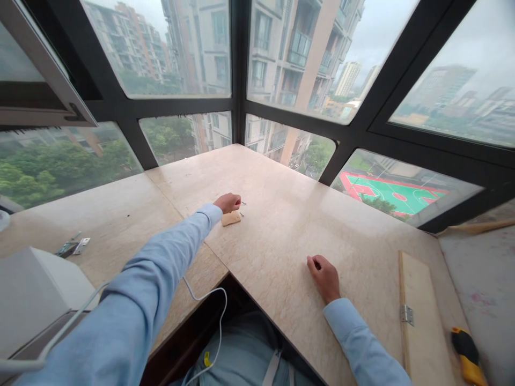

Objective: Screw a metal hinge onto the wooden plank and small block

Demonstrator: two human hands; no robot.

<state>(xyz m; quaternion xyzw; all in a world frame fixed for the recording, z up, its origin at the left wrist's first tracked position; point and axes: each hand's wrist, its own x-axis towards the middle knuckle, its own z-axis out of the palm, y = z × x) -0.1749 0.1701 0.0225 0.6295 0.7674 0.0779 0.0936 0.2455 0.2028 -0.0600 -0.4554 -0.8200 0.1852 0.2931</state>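
My left hand (228, 202) reaches over the middle of the stone counter, its fingers closed on a small screw (243, 203) whose thin metal end sticks out to the right. Just below this hand lies a small wooden block (230, 219), with another small screw (242, 214) at its right edge. My right hand (325, 277) rests on the counter further right and nearer to me. Its fingers are curled into a loose fist, and nothing shows in it.
A wooden board (418, 305) with a metal hinge (406, 315) lies at the right, beside a yellow and black tool handle (466, 354). At the left are metal hinge parts (74, 246), a white box (40, 289) and a white cable (221, 321). Windows border the counter (273, 214).
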